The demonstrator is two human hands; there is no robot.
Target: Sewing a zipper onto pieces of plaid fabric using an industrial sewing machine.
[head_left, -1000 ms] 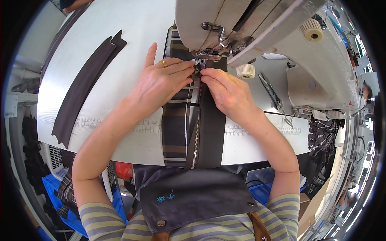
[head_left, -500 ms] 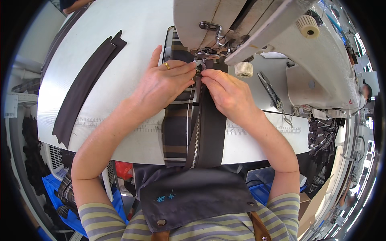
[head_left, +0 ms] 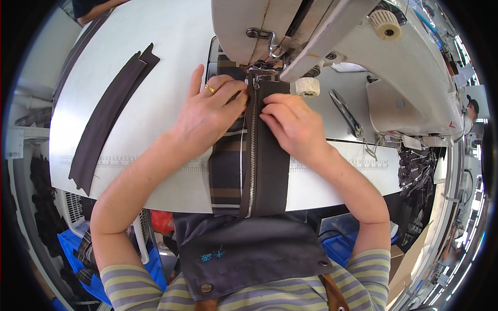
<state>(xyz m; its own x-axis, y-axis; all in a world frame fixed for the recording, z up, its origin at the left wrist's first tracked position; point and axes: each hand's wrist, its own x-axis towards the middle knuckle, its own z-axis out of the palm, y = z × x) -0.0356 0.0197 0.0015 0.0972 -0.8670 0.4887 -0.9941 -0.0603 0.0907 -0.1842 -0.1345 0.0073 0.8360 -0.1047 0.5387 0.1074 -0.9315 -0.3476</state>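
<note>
A metal-toothed zipper on dark tape runs along the striped fabric and a dark fabric strip. Its slider shows just in front of the presser foot. My left hand, with a gold ring, rests over the striped fabric. Its bent fingers pinch at the left edge of the zipper tape, fingertips partly hidden. To the right of the teeth, my right hand hovers at the dark strip with thumb and fingers closed together. What lies between them, if anything, is hidden.
The white sewing machine arches over the far right side. Scissors lie on its metal bed. A folded dark strip rests on the white table at left. Dark zipper pieces hang at the right edge. Blue crates stand below.
My right hand has drawn back from the presser foot, toward me and slightly right. My left fingers have gone from stretched to bent. The zipper now lies flatter, with its slider uncovered.
</note>
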